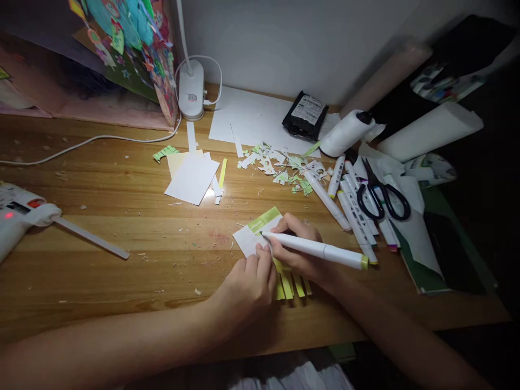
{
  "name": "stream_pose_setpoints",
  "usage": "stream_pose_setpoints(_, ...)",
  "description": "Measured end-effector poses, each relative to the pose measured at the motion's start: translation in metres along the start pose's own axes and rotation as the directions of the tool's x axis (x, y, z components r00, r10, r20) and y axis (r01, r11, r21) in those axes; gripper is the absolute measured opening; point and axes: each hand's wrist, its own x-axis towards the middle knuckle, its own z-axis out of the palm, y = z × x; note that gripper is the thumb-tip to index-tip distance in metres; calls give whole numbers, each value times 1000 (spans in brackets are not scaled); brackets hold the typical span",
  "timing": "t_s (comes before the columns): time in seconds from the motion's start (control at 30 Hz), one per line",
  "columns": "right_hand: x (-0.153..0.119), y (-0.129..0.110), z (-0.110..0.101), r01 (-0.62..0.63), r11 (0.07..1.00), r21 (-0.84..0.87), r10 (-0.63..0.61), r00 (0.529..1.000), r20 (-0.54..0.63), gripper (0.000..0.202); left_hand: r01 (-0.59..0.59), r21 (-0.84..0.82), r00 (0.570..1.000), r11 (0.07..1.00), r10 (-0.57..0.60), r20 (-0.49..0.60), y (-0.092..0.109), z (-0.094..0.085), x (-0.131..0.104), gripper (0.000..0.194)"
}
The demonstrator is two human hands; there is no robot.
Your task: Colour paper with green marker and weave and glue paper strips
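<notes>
My right hand is closed around a white marker with a yellow end. The marker's tip rests on a small white paper, at the edge of a yellow-green coloured band. With fingers bunched together, my left hand presses the same paper against the wooden table. Yellow paper strips stick out below and between my hands near the table's front edge; my hands hide where they begin.
Cut scraps lie beyond my hands. To the right are several markers and black-handled scissors. White paper squares lie left of centre. A glue gun is at far left, a lamp base at the back.
</notes>
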Motion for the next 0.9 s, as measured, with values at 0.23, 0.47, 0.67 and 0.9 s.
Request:
stream_pose_setpoints(0.23, 4, 0, -8, -8, 996, -92, 3, 999, -55, 13, -7, 37, 1000, 999, 7, 10, -1, -2, 0, 34)
stream_pose_setpoints(0.47, 6, 2, -14, -8, 985, -174, -6, 996, -84, 13, -16, 44, 1000, 999, 16, 1, -1, -1, 0, 33)
stream_pose_setpoints(0.67, 6, 5, -20, -33, 995, -96, 19, 989, -148, 16, 51, -52, 998, 997, -52, -21, -4, -3, -1, 31)
stream_pose_setpoints(0.9, -11, 1, -28, 215, 809, 547, -191, 976, -101, 7, 435, -533, 900, 725, -372, 229, -20, -1, 9, 13)
